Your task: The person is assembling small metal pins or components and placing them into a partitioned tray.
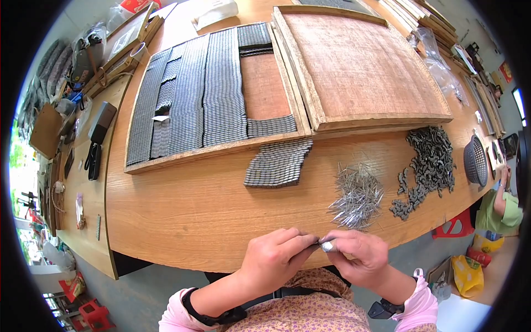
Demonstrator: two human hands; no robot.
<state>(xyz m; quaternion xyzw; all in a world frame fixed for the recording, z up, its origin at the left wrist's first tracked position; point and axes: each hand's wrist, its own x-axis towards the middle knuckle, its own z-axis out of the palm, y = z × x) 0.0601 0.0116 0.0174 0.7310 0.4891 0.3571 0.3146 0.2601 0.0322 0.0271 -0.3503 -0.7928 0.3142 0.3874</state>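
My left hand [279,255] and my right hand [359,255] meet at the table's front edge, fingertips pinched together. Between them shows a bit of a small dark piece [319,242], too hidden to name. A whitish wrap [327,247] covers one right fingertip. Beyond my right hand lies a loose heap of thin silvery pins [358,199]. Further right spreads a pile of small dark grey metal pieces [428,166]. A slab of rows of grey metal pieces [278,163] lies on the table, against the front of a wooden tray [221,145] packed with similar rows.
A second shallow wooden tray [359,66] stands right of the packed one, its bare wooden bottom showing. At the table's right edge is a grey perforated basket [475,160]. A dark case [103,123] lies left. Another person [500,207] sits far right, near a red stool [454,226].
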